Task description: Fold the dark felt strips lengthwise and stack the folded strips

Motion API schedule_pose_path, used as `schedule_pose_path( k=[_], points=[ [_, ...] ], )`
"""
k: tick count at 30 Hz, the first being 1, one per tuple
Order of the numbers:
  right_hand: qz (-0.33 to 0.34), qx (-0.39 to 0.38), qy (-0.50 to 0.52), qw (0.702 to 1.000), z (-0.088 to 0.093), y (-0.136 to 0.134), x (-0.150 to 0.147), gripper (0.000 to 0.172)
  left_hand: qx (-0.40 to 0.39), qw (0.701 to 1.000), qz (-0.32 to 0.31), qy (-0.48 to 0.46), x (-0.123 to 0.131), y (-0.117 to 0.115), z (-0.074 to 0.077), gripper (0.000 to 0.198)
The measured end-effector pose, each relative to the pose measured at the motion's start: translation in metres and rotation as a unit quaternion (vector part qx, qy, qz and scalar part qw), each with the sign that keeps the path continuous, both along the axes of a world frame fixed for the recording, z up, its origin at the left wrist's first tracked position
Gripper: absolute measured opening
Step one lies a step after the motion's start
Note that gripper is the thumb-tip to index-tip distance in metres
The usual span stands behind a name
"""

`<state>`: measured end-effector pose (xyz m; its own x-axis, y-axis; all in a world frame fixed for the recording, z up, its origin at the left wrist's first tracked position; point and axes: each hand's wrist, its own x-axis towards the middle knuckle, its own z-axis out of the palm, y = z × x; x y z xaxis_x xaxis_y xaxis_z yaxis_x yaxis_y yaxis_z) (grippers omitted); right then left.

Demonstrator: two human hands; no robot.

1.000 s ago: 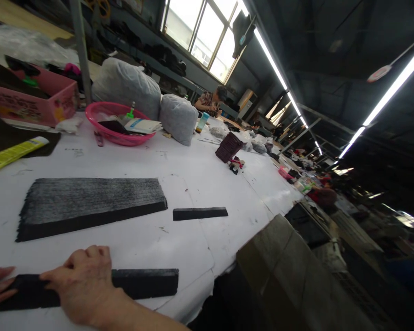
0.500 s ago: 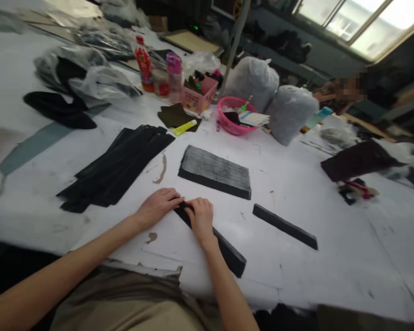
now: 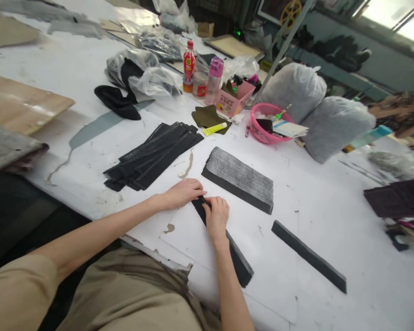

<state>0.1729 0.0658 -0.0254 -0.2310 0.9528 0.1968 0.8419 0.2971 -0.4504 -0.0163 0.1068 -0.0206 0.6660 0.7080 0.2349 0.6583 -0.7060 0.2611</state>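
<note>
A long black fabric strip (image 3: 242,263) lies slantwise on the white table in front of me, and part of it passes beneath my right wrist. At its far end, the fingers of my left hand (image 3: 183,193) are closed on the edge. Close beside them, my right hand (image 3: 217,214) pinches the same strip, thumb toward the left hand. The fingers hide the exact fold between them. Just beyond my hands sits a neat stack of black strips (image 3: 238,177) with a greyish top. One narrow dark strip (image 3: 308,255) lies apart to the right. Loose black strips (image 3: 153,156) are fanned out at the left.
A yellow tube (image 3: 214,128) rests on dark olive fabric pieces. Behind are a pink basket (image 3: 258,133), a pink box (image 3: 229,103), bottles (image 3: 188,66) and stuffed plastic bags (image 3: 338,126). Wooden boards (image 3: 24,101) stand at the left. Another person (image 3: 400,110) is at the far right.
The camera view has swung left, so the table's things appear farther right and boards show at the left. Both hands stay on the far end of the strip, with little visible movement along it.
</note>
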Motion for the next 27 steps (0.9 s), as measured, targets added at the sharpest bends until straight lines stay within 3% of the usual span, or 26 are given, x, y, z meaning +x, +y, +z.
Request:
schedule_pose_path(
  k=[8, 16, 23, 27],
  points=[
    [0.011, -0.005, 0.016, 1.0, 0.001, -0.004, 0.006, 0.003, -0.013, 1.0, 0.004, -0.025, 0.0, -0.005, 0.0, 0.017],
    [0.007, 0.008, -0.005, 1.0, 0.0, -0.008, 0.006, 0.005, 0.058, 0.997, -0.044, -0.014, 0.004, -0.008, -0.002, 0.017],
    [0.005, 0.003, -0.004, 1.0, 0.0, -0.009, 0.007, 0.003, 0.042, 0.998, 0.029, -0.03, 0.016, -0.021, -0.004, 0.014],
    [0.007, -0.004, 0.01, 1.0, 0.003, -0.018, 0.016, 0.003, 0.045, 0.998, 0.037, -0.027, 0.016, -0.025, -0.006, 0.017]
  ],
)
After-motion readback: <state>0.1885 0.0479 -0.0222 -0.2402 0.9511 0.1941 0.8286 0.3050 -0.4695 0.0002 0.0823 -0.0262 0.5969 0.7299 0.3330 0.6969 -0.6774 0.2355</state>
